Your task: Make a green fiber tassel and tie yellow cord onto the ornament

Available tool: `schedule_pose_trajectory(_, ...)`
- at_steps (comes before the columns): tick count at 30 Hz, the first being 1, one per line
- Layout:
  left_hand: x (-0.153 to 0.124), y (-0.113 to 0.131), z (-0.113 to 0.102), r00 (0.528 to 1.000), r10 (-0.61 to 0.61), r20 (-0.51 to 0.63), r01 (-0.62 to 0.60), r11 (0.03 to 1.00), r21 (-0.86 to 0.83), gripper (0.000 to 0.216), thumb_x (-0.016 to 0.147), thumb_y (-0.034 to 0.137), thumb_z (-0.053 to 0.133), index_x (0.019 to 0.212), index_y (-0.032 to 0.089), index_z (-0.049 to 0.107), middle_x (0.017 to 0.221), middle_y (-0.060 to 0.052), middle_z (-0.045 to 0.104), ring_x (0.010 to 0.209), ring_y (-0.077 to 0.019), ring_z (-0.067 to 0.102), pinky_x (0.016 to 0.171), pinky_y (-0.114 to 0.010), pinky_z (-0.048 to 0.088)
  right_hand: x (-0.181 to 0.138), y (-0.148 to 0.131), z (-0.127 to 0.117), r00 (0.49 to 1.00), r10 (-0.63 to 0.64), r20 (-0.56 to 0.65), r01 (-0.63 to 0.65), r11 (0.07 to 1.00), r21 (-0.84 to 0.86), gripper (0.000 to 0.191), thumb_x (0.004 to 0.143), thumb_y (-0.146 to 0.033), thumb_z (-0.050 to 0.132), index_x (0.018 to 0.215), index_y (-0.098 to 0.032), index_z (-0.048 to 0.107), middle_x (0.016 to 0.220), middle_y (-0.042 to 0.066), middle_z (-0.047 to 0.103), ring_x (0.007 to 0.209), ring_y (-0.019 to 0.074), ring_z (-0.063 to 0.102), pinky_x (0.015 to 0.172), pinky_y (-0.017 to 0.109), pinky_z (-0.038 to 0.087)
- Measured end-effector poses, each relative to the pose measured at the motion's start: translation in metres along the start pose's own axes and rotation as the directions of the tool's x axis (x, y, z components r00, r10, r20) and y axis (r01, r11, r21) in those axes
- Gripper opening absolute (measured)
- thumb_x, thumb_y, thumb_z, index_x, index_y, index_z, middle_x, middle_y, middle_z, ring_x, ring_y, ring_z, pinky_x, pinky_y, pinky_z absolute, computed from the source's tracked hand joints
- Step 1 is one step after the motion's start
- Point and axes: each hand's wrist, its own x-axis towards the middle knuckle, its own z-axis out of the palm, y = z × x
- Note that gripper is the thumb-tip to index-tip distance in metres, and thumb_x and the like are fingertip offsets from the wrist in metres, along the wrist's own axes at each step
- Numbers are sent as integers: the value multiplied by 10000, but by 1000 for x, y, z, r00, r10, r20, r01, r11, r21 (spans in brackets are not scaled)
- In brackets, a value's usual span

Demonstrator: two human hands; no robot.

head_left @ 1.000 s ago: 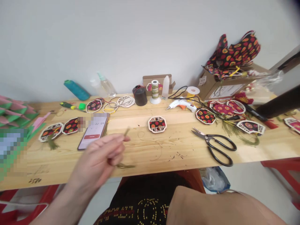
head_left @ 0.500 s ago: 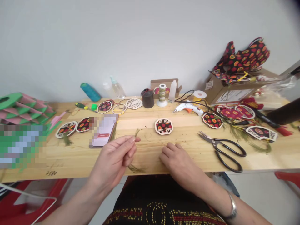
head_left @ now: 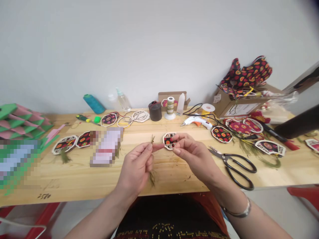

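My left hand [head_left: 138, 163] is closed in a pinch around a small bundle of olive-green threads [head_left: 152, 180]. One end pokes up above the thumb and the frayed end hangs below the fist. My right hand [head_left: 193, 158] is raised just to the right, thumb and forefinger pressed together; whatever they pinch is too thin to make out. Behind the fingers lies an eight-sided ornament [head_left: 167, 136] with a pale lattice frame over dark patterned fabric, partly hidden by the right hand. Black-handled scissors [head_left: 225, 157] lie right of that hand.
Along the back stand a black thread spool [head_left: 155, 112], a gold ribbon roll [head_left: 170, 107] and a white glue gun [head_left: 198, 121]. A phone [head_left: 107, 146] lies left, near tasselled ornaments [head_left: 65, 145]. A cardboard box [head_left: 236, 108] with patterned cloth stands at the right.
My right hand has lifted off the table and come up beside the left, fingers now pinched. My left hand has moved right, still gripping the threads. The view has shifted slightly.
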Motion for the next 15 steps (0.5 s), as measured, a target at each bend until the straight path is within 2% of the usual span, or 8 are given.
schedule_pose_trajectory(2, 2, -2, 11, 1000, 5, 27, -5, 1000, -15, 156, 768, 277, 636, 770, 123, 659, 807, -72, 706, 403, -13, 271, 368, -173, 208, -2, 2, 3, 997, 43, -60, -37, 995, 92, 116, 787, -243, 604, 686, -188, 618, 1065, 57, 536, 1061, 201, 509, 933, 381, 397)
schedule_pose_trajectory(6, 3, -17, 25, 999, 16, 43, -17, 1000, 26, 141, 773, 279, 633, 775, 140, 655, 560, 3, 605, 399, -37, 306, 379, -175, 229, -7, 18, 10, 978, 103, -184, -55, 968, 246, 97, 763, -257, 645, 689, -194, 638, 1091, 49, 498, 1093, 200, 497, 974, 386, 391)
schedule_pose_trajectory(8, 3, -25, 27, 998, 18, 55, -22, 998, 67, 160, 795, 295, 617, 822, 144, 660, 453, 52, 481, 398, -47, 297, 380, -175, 224, -8, 24, 11, 971, 120, -208, -56, 956, 288, 101, 755, -262, 652, 684, -193, 634, 1105, 56, 484, 1103, 210, 489, 939, 382, 430)
schedule_pose_trajectory(10, 3, -31, 28, 997, 5, 73, -12, 996, 88, 182, 807, 311, 607, 865, 147, 662, 444, 68, 430, 404, -54, 294, 377, -178, 223, -8, 26, 10, 963, 142, -230, -67, 950, 306, 112, 753, -277, 649, 686, -191, 625, 1122, 68, 472, 1112, 223, 480, 867, 367, 479)
schedule_pose_trajectory(12, 2, -33, 29, 996, -7, 94, -2, 995, 100, 195, 811, 323, 600, 879, 150, 660, 511, 43, 502, 413, -54, 302, 375, -183, 229, -7, 25, 10, 956, 145, -256, -69, 957, 282, 116, 761, -280, 634, 689, -191, 614, 1123, 74, 477, 1109, 224, 480, 829, 351, 491)
schedule_pose_trajectory(15, 2, -35, 30, 994, -9, 105, -4, 992, 125, 191, 817, 331, 588, 867, 160, 656, 619, 6, 590, 420, -48, 318, 376, -186, 232, -6, 26, 9, 955, 115, -272, -56, 975, 214, 110, 788, -266, 598, 705, -195, 612, 1092, 70, 504, 1088, 208, 495, 863, 345, 461)
